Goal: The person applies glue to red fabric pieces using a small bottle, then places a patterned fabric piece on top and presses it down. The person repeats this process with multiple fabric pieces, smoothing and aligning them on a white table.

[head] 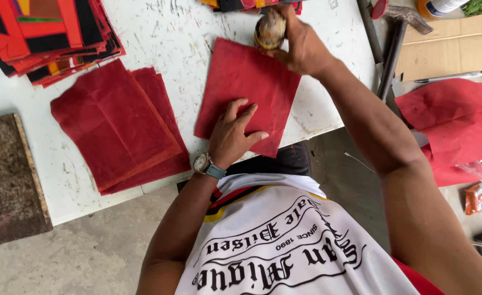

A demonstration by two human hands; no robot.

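The white counter (164, 33) carried everything, scuffed and scratched. A stack of red sheets (118, 128) lay on its left part, and above that, at the far left corner, sat a pile of red, orange and black pieces (44, 38). One red sheet (246, 87) lay flat near the counter's front edge, apart from the stack. The left hand (233, 134), a watch (203, 163) on its wrist, pressed on the sheet's near part, fingers spread flat. The right hand (301, 46) had its grip closed around a rounded brownish shell-like object (269, 30), held against the sheet's far edge. More red sheets (454, 125) lay off to the right.
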